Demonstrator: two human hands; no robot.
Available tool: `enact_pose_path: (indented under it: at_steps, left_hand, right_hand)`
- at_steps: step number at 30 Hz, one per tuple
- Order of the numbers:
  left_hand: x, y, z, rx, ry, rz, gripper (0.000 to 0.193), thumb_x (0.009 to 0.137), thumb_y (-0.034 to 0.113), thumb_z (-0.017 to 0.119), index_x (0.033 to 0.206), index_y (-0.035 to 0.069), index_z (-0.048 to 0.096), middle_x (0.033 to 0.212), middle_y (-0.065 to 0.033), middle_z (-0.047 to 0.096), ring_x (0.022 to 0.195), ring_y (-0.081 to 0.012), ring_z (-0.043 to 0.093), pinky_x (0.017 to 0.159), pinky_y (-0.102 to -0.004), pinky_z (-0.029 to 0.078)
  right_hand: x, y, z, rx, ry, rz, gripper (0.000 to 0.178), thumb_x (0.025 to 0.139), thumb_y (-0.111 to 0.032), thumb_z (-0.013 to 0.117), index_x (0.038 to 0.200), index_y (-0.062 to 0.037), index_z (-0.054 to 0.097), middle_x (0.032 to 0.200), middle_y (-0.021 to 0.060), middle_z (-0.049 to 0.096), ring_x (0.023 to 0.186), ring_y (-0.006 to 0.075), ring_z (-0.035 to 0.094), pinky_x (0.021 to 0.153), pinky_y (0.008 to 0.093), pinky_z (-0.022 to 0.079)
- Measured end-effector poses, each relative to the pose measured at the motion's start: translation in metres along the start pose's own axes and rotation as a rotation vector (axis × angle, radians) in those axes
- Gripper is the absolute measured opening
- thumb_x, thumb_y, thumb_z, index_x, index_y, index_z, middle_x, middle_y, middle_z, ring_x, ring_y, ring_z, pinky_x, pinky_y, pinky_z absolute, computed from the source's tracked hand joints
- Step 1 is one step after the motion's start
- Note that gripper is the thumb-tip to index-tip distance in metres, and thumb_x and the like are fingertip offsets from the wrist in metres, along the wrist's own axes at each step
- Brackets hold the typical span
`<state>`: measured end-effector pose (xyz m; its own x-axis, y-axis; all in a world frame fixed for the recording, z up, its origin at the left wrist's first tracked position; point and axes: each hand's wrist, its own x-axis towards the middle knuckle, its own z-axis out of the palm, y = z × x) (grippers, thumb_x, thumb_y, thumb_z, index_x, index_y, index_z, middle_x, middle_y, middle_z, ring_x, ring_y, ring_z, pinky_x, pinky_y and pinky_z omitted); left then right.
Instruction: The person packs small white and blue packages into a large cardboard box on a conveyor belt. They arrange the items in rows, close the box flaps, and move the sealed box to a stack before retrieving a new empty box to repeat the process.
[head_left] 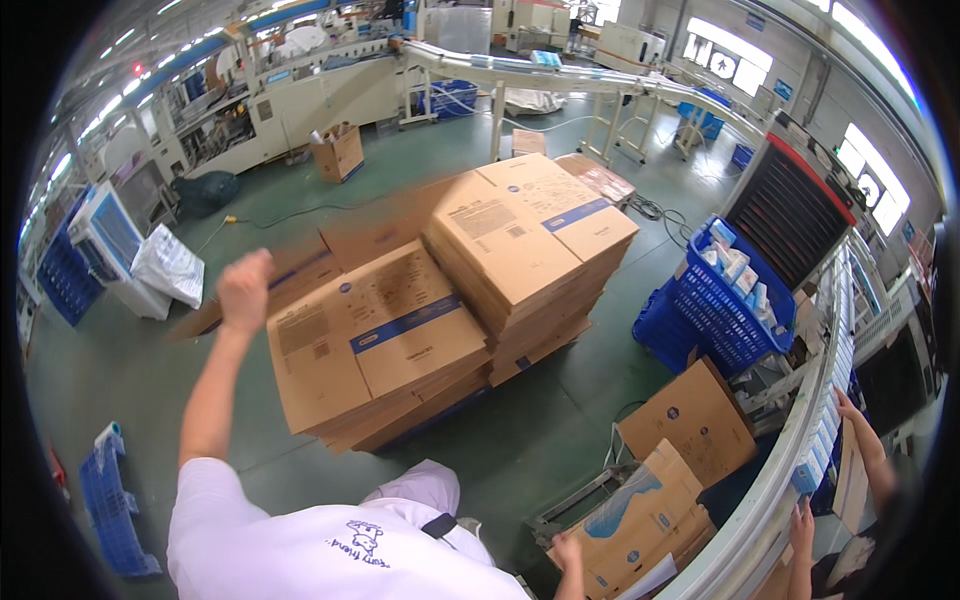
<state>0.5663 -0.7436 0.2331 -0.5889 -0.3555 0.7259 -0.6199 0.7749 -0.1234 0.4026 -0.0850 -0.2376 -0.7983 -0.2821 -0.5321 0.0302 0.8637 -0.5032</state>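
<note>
My left hand [245, 290] is raised on the left, its fingers closed at the edge of a flattened cardboard carton [300, 262] that is smeared by motion. That carton lies behind a lower stack of flattened cartons [400, 350] with blue stripes. Beside it rises a taller stack of the same cartons [520, 220]. Low on the right, my right hand [567, 552] is closed at the left edge of a cardboard carton [625, 530] with a blue patch on it. Its fingertips are partly hidden.
A conveyor [770, 520] carrying small blue-and-white packs curves along the right. Another person's hands [803, 525] are at it. A blue basket of packs [725, 305] stands before it, with a carton [690, 415] below. A blue plastic crate [112, 505] is at far left.
</note>
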Motion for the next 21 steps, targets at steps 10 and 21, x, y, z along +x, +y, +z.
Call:
enact_pose_path:
  at_steps: [10,21]
  left_hand:
    - [0.134,0.223,-0.008,-0.361,0.373,0.543,0.016,0.08,0.009,0.057,0.096,0.008,0.06,0.084,-0.0036,0.064,0.071,-0.0188,0.062,0.061,-0.0313,0.05]
    - [0.216,0.629,0.09,-1.373,0.093,1.872,0.02,0.074,0.014,0.056,0.092,0.005,0.055,0.078,-0.0021,0.055,0.069,-0.0149,0.058,0.059,-0.0258,0.048]
  right_hand:
    - [-0.04,-0.368,-0.306,-0.126,1.042,-0.91,0.044,0.081,-0.023,0.062,0.119,-0.0048,0.048,0.123,0.0159,0.048,0.116,0.0335,0.044,0.096,0.041,0.035]
    - [-0.094,-0.261,-0.335,-0.534,1.401,0.302,0.031,0.077,-0.036,0.065,0.082,-0.0062,0.058,0.07,0.0078,0.053,0.07,0.0277,0.053,0.061,0.0384,0.04]
